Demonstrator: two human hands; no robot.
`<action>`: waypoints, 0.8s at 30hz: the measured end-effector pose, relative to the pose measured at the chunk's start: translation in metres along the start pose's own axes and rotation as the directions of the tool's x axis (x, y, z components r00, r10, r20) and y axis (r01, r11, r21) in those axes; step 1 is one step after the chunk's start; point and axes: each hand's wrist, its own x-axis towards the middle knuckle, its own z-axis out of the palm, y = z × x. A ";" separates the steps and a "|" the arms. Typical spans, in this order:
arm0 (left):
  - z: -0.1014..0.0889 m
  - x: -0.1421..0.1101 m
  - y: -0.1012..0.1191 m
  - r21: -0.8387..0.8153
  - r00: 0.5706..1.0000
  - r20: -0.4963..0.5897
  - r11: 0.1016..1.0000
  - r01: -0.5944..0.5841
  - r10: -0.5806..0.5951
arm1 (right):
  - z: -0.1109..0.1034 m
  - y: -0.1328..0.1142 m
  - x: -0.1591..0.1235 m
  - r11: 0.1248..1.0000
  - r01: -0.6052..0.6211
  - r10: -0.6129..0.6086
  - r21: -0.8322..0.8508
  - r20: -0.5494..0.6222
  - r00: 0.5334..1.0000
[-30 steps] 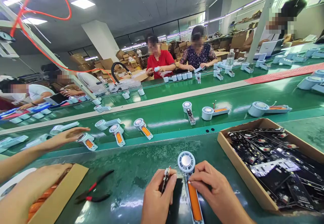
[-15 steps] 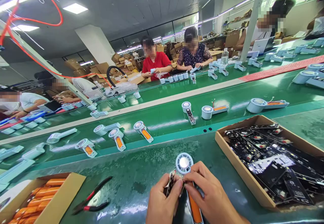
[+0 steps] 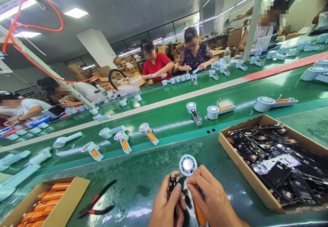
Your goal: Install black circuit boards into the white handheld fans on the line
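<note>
While the left hand (image 3: 167, 204) at the bottom centre of the frame is clamped on a narrow black circuit board (image 3: 172, 185), gripping it upright between thumb and fingers, the right hand (image 3: 212, 198) reaches in just to its right. The right hand's thumb and forefinger are together in a pinch; what they may hold is too small to tell. Their tips sit at the neck of a pale blue fan (image 3: 188, 165), just below its round head, and the circuit board stands to the left of that neck. The fan lies on the green worktop (image 3: 133, 196), its handle running down between the hands to the lower edge, partly covered by the right hand. An orange battery (image 3: 198, 213) shows in the handle, below the right hand's fingers. Cutters (image 3: 98, 197) lie at the lower left, beside a cardboard box (image 3: 68, 203) of orange batteries. At the right, a larger carton (image 3: 249, 174) holds piled black boards. More fans line the green belt (image 3: 169, 117) across the middle.
</note>
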 end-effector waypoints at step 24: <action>0.003 -0.007 -0.001 0.572 0.985 0.084 0.802 -0.172 0.152 | 0.008 0.008 -0.003 0.927 0.238 -0.231 -0.291 0.059 0.971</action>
